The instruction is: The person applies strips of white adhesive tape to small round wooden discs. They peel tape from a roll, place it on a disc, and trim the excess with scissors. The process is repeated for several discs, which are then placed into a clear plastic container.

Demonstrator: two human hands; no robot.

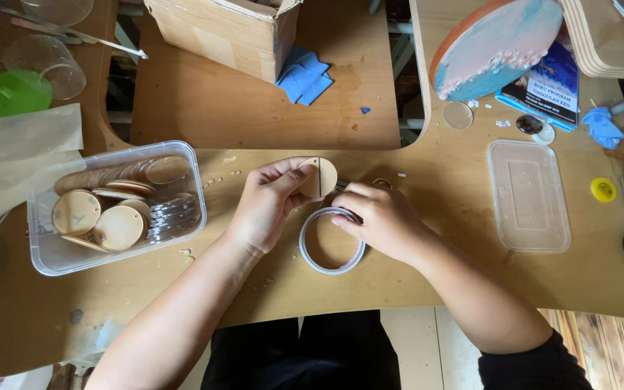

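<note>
My left hand (272,202) holds a round wooden disc (321,177) upright above the wooden table (427,274), thumb pressed on its face, where a pale strip runs down the middle. My right hand (380,219) is closed just right of the disc, fingers curled around something small that I cannot make out. Under both hands a roll of white tape (330,241) lies flat on the table, touching my right hand's fingers.
A clear plastic tub (48,253) with several wooden discs stands at the left. A clear lid (530,195) lies at the right, beside a yellow cap (603,189). Farther back are a cardboard box (225,32), a blue cloth (305,76) and a round painted board (496,43).
</note>
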